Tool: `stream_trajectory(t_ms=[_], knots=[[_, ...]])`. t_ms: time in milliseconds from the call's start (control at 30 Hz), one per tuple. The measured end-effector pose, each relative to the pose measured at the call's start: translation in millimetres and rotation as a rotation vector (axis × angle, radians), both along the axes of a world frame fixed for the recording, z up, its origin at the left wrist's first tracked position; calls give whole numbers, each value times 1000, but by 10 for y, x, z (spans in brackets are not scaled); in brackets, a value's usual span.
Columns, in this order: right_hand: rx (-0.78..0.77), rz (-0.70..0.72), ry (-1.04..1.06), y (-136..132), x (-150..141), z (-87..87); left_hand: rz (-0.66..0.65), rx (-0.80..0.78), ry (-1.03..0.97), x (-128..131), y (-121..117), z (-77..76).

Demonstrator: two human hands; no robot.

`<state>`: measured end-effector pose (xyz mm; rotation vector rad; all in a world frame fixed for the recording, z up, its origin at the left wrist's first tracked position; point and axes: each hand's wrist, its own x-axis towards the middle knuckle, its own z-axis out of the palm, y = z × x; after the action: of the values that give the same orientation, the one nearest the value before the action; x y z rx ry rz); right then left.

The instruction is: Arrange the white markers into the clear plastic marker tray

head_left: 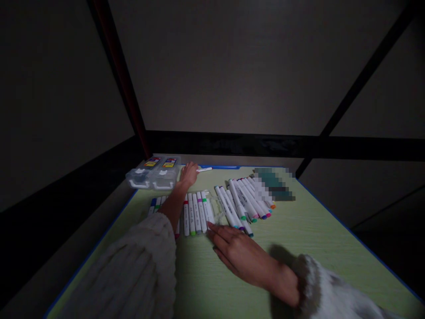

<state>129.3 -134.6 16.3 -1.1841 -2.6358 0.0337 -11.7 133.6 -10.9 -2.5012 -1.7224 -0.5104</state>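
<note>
Reaching to the far side of the table, my left hand [190, 173] has its fingers closed at the near end of a white marker [205, 169], which points to the right. Below that arm is a row of white markers [195, 217] with coloured bands, lying side by side on a clear plastic sleeve [217, 208]; my left forearm hides part of the row. My right hand [234, 248] lies with fingers stretched out, fingertips at the right end of the row. A loose fan of white markers [242, 201] with coloured ends spreads just beyond it.
Two clear plastic cases [142, 177] with handles and labels stand at the far left of the light green table [299, 235]. A blurred-out dark green item [275, 184] lies at the far right. A wall [245, 79] rises behind the table's blue edge.
</note>
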Motion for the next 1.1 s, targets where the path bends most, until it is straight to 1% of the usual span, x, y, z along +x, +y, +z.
stream_trajectory(t_ms=[267, 400, 467, 600, 700, 900, 1033, 1100], knots=[[8, 9, -43, 2, 2, 30, 5, -17, -65, -10, -53, 144], [16, 10, -45, -2, 4, 39, 3, -45, -126, -19, -117, 215], [19, 10, -49, -5, 5, 42, -18, -54, -168, -20, -163, 255], [21, 10, -59, -9, 3, 45, -105, -65, -285, -13, -274, 337], [18, 9, -58, -8, 1, 41, -153, -71, -390, -11, -365, 368], [3, 11, -39, 4, 6, 25, -182, -112, -587, -41, -561, 358], [1, 12, -17, 5, 0, 33, -206, -152, -685, -104, -721, 404], [-3, 4, -7, 3, -5, 39, -229, -212, -788, -149, -804, 426]])
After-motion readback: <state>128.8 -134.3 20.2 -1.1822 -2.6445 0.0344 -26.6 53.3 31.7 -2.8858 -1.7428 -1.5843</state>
